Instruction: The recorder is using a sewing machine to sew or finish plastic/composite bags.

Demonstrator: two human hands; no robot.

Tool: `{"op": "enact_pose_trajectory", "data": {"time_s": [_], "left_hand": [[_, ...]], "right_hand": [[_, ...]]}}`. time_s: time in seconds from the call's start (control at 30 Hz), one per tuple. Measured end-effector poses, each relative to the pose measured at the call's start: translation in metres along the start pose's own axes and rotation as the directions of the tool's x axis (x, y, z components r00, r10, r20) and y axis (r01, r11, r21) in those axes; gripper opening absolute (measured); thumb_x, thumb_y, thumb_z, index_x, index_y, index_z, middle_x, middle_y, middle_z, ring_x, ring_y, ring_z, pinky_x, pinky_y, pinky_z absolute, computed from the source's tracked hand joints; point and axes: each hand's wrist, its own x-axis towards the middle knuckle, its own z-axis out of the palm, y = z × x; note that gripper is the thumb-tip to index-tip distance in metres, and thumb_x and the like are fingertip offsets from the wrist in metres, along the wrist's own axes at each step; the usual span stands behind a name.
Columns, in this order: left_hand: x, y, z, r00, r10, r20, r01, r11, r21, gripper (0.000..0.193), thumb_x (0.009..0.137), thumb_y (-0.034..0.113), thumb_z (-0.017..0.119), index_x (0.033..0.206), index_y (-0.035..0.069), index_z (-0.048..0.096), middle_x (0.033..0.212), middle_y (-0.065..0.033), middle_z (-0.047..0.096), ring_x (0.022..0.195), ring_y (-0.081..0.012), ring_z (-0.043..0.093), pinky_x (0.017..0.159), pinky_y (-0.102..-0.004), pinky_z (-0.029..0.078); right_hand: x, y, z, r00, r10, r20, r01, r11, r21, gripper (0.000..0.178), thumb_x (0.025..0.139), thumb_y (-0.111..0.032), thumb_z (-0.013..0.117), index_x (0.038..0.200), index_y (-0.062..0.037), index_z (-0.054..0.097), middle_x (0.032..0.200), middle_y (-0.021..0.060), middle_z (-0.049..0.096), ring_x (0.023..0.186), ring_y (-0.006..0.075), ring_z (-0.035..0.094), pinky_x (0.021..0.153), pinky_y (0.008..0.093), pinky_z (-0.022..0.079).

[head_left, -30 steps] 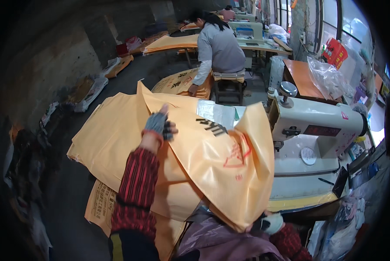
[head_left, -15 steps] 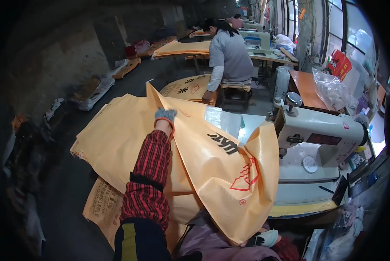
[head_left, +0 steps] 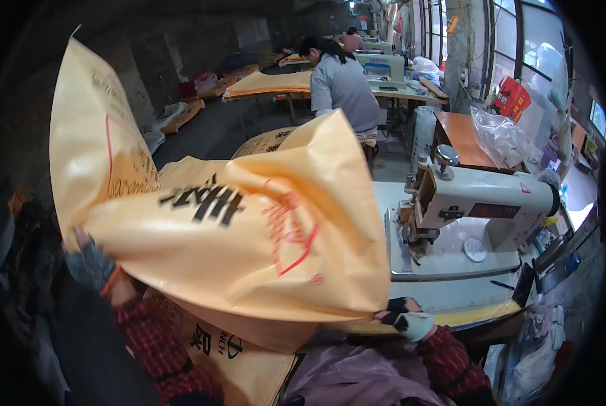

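Observation:
A large tan woven sack (head_left: pixel 201 264), printed with black characters and a red emblem, is stretched and billowing in the air between my hands. My left hand (head_left: pixel 90 265), in a grey knitted glove, is closed on the sack's left edge, its fingertips partly hidden by a fold. At the sack's near right corner, my right hand (head_left: pixel 408 321) pinches the edge; black and pale coverings wrap its fingers and palm. Beneath the raised sack lie more printed tan sacks (head_left: pixel 255 375), mostly covered by it.
A white industrial sewing machine (head_left: pixel 499 211) stands on its table to my right, with a pen (head_left: pixel 502 284) near the front. A clear plastic bag (head_left: pixel 502 139) lies on a brown board behind it. Ahead, a co-worker in grey (head_left: pixel 347 88) sits near another table stacked with tan sacks (head_left: pixel 269 82).
My left hand has swung left and nearer, drawing the sack out wide and up. The right hand has come up and right with its corner. The co-worker's arm is now hidden behind the sack.

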Motion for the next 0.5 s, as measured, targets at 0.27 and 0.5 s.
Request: {"op": "enact_pose_trajectory", "data": {"time_s": [0.27,0.5], "left_hand": [[-0.149,-0.218,-0.139,0.533,-0.65,0.542,0.754,0.655,0.044,0.044,0.085,0.026,0.062,0.119,0.002,0.05,0.111,-0.0118,0.057,0.093,-0.026,0.058,0.078,-0.0385,0.051],[-0.134,-0.363,-0.265,0.045,-0.956,0.291,0.779,0.216,0.589,0.04,0.079,0.026,0.07,0.105,0.0,0.056,0.085,-0.0073,0.061,0.07,-0.0193,0.057,0.065,-0.0393,0.05]], "right_hand": [[0.002,0.072,0.165,0.554,0.449,0.701,0.166,0.766,-0.622,0.062,0.086,-0.054,0.034,0.129,-0.0094,0.041,0.126,0.0174,0.049,0.109,0.0339,0.052,0.092,0.039,0.039],[0.078,0.019,0.075,0.964,0.159,-0.216,0.101,0.531,0.842,0.035,0.087,-0.027,0.051,0.108,0.0006,0.054,0.095,0.0105,0.061,0.084,0.0191,0.059,0.08,0.0303,0.047]]}}
